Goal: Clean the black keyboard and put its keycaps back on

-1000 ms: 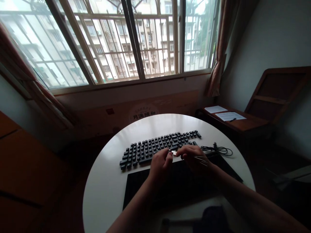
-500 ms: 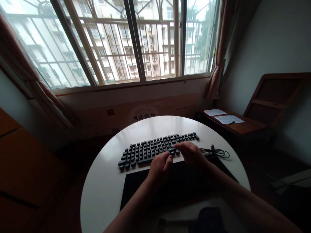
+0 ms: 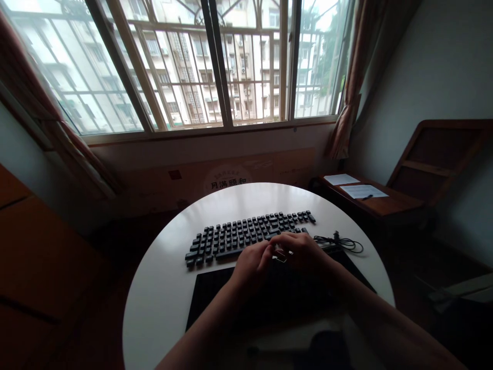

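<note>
Loose black keycaps (image 3: 231, 239) stand in keyboard-like rows on the round white table (image 3: 157, 277). In front of them lies a flat black keyboard base (image 3: 215, 295), very dark, its surface detail hard to see. Just above the base's far edge, my left hand (image 3: 252, 262) is closed, thumb against the curled fingers. My right hand (image 3: 304, 250) meets it fingertip to fingertip, its fingers bent into a pinch. Whatever lies between the fingertips is too small and dark to make out. Both hands hide the nearest right-hand keycaps and part of the base.
A coiled black cable (image 3: 348, 244) rests at the table's right side. Beyond it, a wooden chair (image 3: 396, 205) bears paper sheets (image 3: 364, 191) and a pen. A barred window (image 3: 250, 77) with curtains spans the far wall. Something dark and blurred shows near the table's front edge.
My right hand has moved slightly left and down, so its fingertips now touch those of my left hand. Its fingers have bent from a straighter pose. The camera view has shifted slightly.
</note>
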`<state>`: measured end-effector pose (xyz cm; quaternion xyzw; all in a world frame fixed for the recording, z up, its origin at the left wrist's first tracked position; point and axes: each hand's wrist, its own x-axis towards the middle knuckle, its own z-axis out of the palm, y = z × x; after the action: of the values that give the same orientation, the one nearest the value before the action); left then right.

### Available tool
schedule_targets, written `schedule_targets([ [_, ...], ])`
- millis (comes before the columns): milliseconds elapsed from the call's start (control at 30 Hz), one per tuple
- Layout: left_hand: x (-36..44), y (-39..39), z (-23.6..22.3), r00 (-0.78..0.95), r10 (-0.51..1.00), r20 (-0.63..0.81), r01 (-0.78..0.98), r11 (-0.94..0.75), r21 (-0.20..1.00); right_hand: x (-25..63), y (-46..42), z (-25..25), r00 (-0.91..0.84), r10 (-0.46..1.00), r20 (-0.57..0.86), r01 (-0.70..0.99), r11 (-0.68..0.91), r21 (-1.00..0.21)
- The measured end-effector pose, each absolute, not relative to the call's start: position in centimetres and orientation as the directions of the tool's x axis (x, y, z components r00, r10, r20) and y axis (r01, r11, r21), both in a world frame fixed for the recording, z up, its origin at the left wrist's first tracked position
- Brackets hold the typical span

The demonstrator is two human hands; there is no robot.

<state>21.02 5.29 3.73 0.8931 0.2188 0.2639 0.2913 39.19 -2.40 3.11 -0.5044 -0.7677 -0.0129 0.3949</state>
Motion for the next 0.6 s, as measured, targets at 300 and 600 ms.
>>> schedule_targets([
  [300,21.1,5.4,3.4,0.904,0.412,0.109,0.332,-0.842,0.426,46.3,-0.5,3.1,0.267,0.918,0.294,0.887,-0.115,-0.448],
  [600,21.0,4.9,3.9,0.929,0.367,0.043,0.333,-0.882,0.334,44.3,0.1,1.8,0.128,0.986,0.111,0.948,-0.088,-0.307],
])
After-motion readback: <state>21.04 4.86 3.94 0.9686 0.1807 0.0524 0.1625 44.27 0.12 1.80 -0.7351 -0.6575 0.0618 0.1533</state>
